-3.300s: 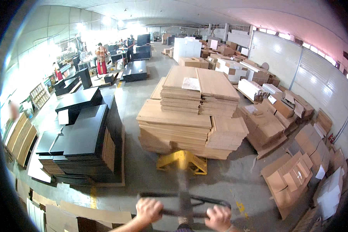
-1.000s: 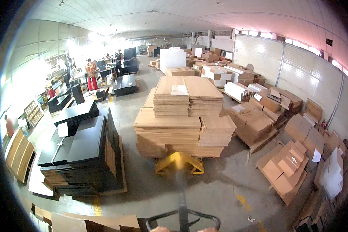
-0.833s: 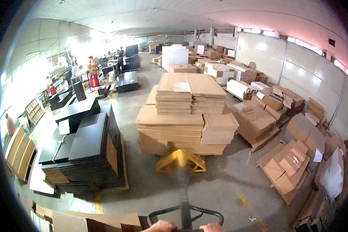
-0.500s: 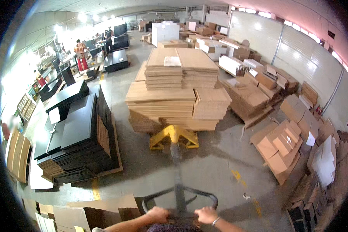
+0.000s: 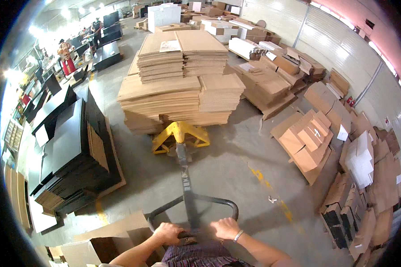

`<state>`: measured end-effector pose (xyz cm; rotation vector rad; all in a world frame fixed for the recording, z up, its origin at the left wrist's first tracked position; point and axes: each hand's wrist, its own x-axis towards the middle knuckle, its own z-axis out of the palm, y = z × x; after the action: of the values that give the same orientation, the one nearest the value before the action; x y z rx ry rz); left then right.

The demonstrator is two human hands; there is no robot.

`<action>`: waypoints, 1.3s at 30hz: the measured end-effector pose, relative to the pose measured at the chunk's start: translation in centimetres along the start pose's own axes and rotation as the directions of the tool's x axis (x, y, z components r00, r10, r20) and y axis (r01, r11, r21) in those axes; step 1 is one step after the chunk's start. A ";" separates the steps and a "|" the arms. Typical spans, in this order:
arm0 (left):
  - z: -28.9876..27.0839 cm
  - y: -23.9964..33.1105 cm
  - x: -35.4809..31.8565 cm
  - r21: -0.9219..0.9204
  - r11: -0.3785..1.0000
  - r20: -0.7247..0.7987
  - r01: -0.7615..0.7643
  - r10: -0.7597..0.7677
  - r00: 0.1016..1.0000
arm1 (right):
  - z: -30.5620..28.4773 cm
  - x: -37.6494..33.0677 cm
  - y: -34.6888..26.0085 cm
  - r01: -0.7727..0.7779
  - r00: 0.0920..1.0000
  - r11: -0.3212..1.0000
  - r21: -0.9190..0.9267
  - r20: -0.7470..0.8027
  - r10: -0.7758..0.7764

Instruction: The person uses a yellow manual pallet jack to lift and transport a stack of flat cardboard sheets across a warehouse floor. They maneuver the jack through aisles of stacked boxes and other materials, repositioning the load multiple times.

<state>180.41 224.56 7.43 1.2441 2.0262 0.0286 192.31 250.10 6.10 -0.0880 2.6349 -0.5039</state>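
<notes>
The black loop handle [image 5: 235,207] of a yellow pallet jack [image 5: 179,128] rises toward me at the bottom middle. My left hand [image 5: 167,233] is closed round the left part of its near bar. My right hand [image 5: 226,228], with a silver band at the wrist, is closed over the right part. A long dark shaft [image 5: 186,186] links the handle to the yellow base. Beyond the base stands a high load of flat brown cardboard sheets [image 5: 178,95], stacked in uneven tiers. A white paper [image 5: 170,46] lies on its top. The jack's forks are hidden under the load.
At left is a pallet of black panels [image 5: 71,151]. Cardboard pieces [image 5: 116,224] lie near my left arm. Cardboard stacks [image 5: 309,138] and a white packet [image 5: 360,160] line the right side. A yellow floor line [image 5: 265,182] runs at right. People [image 5: 66,58] stand far left.
My view has tipped down and turned right, so the load and jack sit higher and further left in the picture. Both hands have stayed on the handle.
</notes>
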 end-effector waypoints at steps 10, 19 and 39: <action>13.7 -2.2 5.3 0.006 1.000 0.213 0.011 -0.012 0.977 | 14.1 0.1 3.7 0.077 0.995 0.997 0.023 0.058 -0.078; 6.2 0.0 3.8 0.135 0.988 0.346 0.081 -0.123 0.930 | 7.6 -0.2 1.7 0.019 0.999 0.999 -0.032 0.045 -0.018; 9.8 -1.0 3.6 -0.096 0.994 0.210 0.055 -0.033 0.977 | 11.0 1.1 2.7 0.073 0.975 0.997 -0.005 0.211 -0.071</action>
<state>184.65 223.42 -2.07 1.0909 1.8470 -0.0190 196.32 248.77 -4.45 -0.2289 2.4345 -0.4749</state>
